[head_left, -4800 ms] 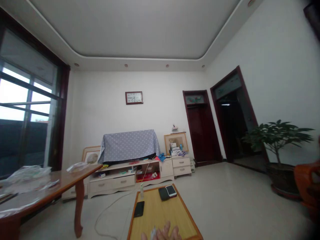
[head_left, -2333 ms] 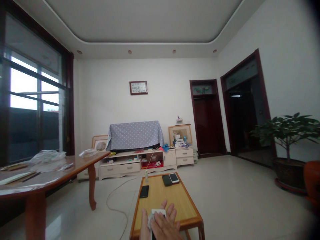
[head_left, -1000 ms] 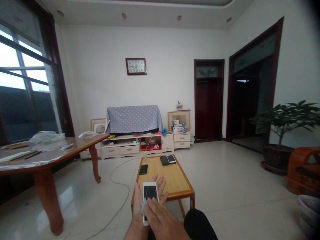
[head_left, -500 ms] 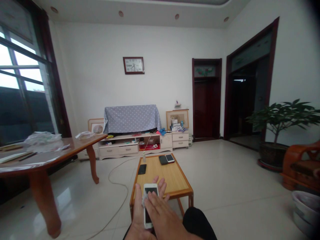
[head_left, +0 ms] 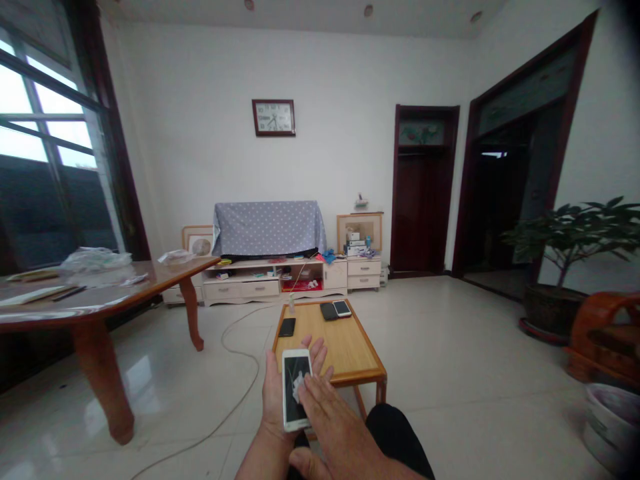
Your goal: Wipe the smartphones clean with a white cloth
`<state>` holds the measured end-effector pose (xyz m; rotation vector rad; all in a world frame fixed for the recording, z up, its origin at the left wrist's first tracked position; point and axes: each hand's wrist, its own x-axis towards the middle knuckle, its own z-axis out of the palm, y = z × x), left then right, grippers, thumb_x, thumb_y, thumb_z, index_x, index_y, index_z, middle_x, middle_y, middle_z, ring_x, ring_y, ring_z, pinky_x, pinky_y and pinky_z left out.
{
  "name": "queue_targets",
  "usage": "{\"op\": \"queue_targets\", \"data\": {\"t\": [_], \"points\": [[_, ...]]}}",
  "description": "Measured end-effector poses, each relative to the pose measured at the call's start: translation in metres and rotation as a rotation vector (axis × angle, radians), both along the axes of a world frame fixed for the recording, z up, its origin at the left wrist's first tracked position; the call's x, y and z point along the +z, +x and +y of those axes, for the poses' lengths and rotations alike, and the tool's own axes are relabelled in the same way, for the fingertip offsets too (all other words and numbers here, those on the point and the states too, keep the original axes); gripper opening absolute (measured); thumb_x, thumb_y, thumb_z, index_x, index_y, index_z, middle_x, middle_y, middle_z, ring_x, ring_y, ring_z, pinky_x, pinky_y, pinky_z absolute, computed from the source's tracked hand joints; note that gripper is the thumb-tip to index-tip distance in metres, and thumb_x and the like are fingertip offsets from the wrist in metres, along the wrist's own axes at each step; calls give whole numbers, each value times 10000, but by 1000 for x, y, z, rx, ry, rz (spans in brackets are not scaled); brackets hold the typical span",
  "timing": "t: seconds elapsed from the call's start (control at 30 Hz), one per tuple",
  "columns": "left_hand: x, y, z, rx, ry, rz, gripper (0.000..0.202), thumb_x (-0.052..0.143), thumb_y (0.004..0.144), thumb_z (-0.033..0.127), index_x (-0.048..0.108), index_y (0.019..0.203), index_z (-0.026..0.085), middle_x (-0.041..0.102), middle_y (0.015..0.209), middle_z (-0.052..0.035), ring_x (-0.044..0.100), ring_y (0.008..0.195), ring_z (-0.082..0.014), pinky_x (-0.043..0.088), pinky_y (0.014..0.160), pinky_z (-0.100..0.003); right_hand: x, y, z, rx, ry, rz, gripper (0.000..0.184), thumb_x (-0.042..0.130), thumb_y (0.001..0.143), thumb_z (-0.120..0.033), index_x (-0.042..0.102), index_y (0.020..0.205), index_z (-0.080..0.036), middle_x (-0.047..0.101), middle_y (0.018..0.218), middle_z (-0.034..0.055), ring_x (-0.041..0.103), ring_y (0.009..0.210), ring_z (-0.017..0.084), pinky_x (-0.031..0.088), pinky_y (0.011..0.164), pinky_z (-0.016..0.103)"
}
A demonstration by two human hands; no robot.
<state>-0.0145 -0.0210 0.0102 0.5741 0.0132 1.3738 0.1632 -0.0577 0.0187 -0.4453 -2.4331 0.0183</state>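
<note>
We had the pot [head_left: 547, 310] holding the plant [head_left: 555, 233]; the bucket [head_left: 613, 423] was cut off at the right edge, contents unclear to us. Chair [head_left: 595, 340] was cut off there too. The tissue [head_left: 297, 389] was partly hidden under our right grip [head_left: 334, 419]: fingers together, pressing it on the phone [head_left: 294, 419] screen, couldn't tell if pinched. Phone lay in our left grip [head_left: 273, 400], palm up, fingers spread, by the counter's [head_left: 345, 340] near end.

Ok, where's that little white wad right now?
The white wad is low in the head view, just left of centre, on the white phone lying in the left hand, touching the right hand.
</note>
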Motion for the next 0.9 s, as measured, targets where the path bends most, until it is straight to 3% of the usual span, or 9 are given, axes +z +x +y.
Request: {"op": "queue_targets", "data": {"t": [0.07,0.13,0.27,0.37,0.5,0.6,0.67,0.8,0.9], "points": [[1,10,1,-15,-28,26,884,336,862,822,469,1480,203,425,1575,-185,280,1509,-334,179,1215,-583,16,-1,4,-72,-20,23,788,509,978,-571,337,1550,-58,362,1571,247,317,1480,363,374,1163,558],[3,14,0,-16,-62,48,886,345,861,820,457,1489,205,436,1566,-191,307,1498,-339,198,1208,-593,18,-5,4,-90,-22,35,798,512,975,-579,323,1561,-71,346,1582,238,316,1481,363,363,1171,558],[8,1,-5,38,-91,16,866,341,890,784,366,1541,214,396,1592,-184,291,1507,-331,199,1198,-631,-8,-8,0,64,42,26,916,583,915,-652,269,1591,-119,367,1579,203,351,1474,329,358,1194,479],[6,-3,-5,43,-103,1,884,352,883,790,339,1556,216,379,1602,-178,273,1514,-326,178,1210,-615,-16,-4,2,68,29,24,884,579,933,-621,266,1592,-122,379,1576,201,359,1471,332,357,1192,499],[-4,14,3,20,-102,27,941,365,855,817,405,1526,159,396,1583,-213,244,1520,-342,141,1234,-549,9,-5,16,-85,-97,18,808,511,980,-577,271,1589,-104,321,1601,222,303,1492,357,353,1180,554],[-9,21,10,-8,-116,57,954,376,835,832,421,1516,165,409,1580,-198,176,1538,-327,149,1231,-535,16,-16,22,-93,-113,36,810,520,974,-580,270,1593,-122,296,1616,202,294,1496,357,335,1192,548],[-9,14,14,18,-144,62,906,387,851,810,413,1517,197,419,1578,-180,174,1539,-321,168,1217,-567,3,-22,23,-22,-69,50,846,567,950,-582,254,1599,-139,312,1613,180,318,1488,345,336,1198,520],[-9,-10,22,94,-197,17,897,413,843,809,411,1508,207,403,1588,-180,259,1517,-339,209,1197,-615,-39,-25,28,68,45,73,853,601,929,-597,290,1585,-149,442,1543,182,425,1436,326,418,1155,475],[-11,-13,30,115,-228,-26,864,431,848,794,442,1486,212,402,1590,-178,304,1500,-343,228,1195,-617,-43,-20,36,34,28,59,770,548,972,-554,334,1557,-100,456,1525,219,416,1440,327,430,1143,493]]}}
